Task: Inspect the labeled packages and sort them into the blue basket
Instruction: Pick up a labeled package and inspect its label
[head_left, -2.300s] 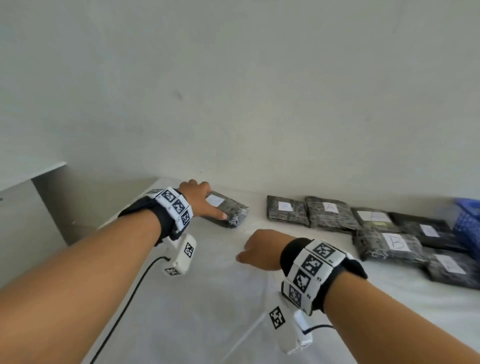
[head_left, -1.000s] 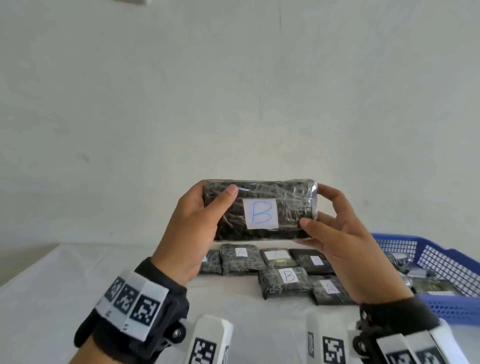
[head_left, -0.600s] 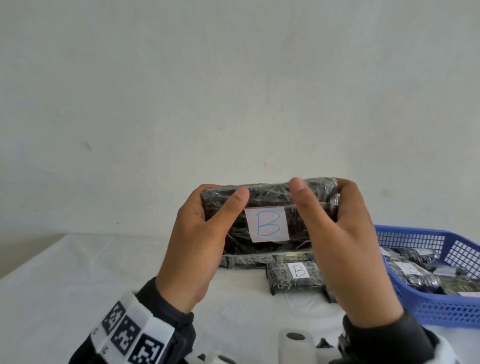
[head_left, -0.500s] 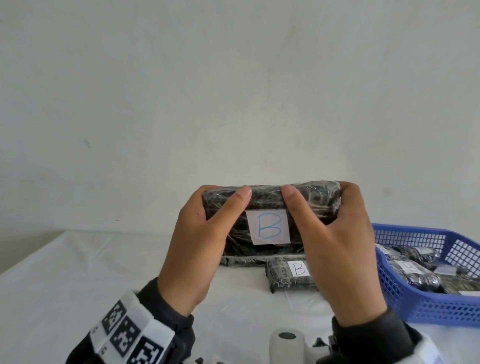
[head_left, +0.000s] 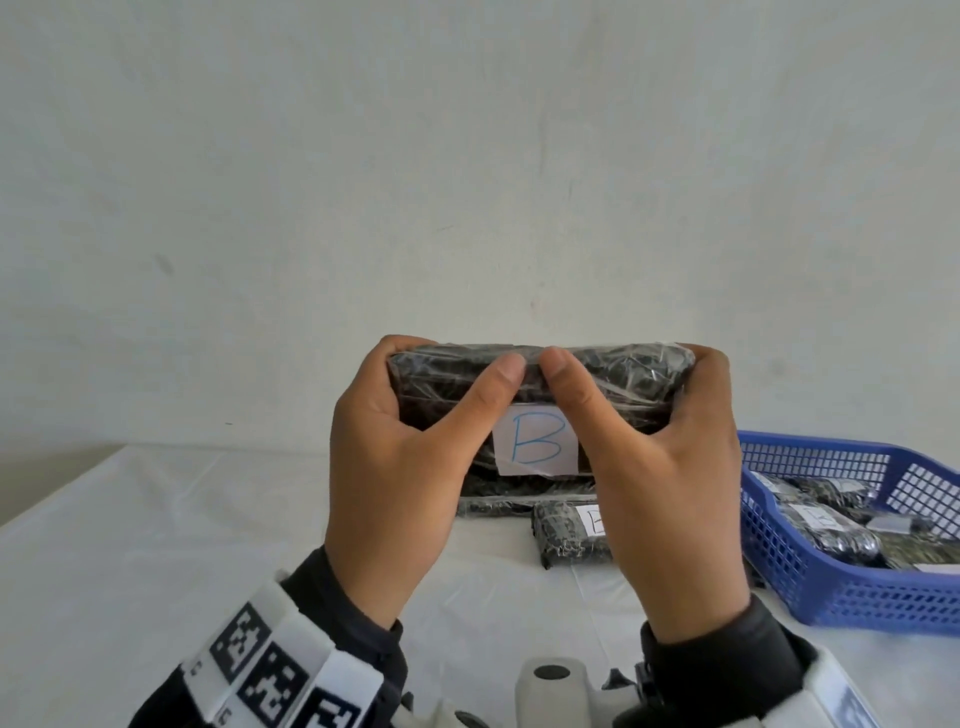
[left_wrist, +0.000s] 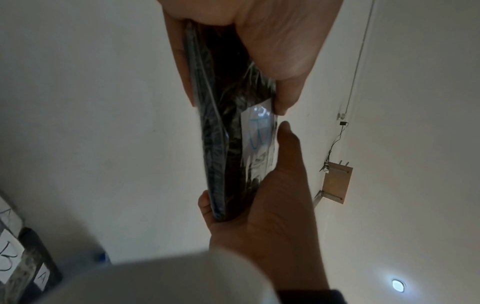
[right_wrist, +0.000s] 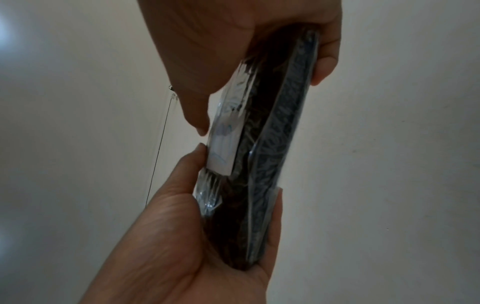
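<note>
I hold a dark plastic-wrapped package (head_left: 613, 382) upright in front of me, its white label (head_left: 537, 441) marked B facing me. My left hand (head_left: 395, 441) grips its left end and my right hand (head_left: 665, 457) its right end, thumbs nearly meeting on the front near the top edge, fingers behind. The wrist views show the package (left_wrist: 221, 144) (right_wrist: 270, 156) edge-on between both palms. The blue basket (head_left: 852, 597) stands on the table at right with several wrapped packages (head_left: 826, 530) inside.
More labeled packages (head_left: 566, 535) lie on the white table (head_left: 156, 545) behind my hands, partly hidden; two more packages (left_wrist: 20, 265) show in the left wrist view, labeled B and A. A plain wall stands close behind the table.
The left hand took the package from the table's far left and both hands raised it. In the last half second the thumbs slid together toward the package's top middle.
</note>
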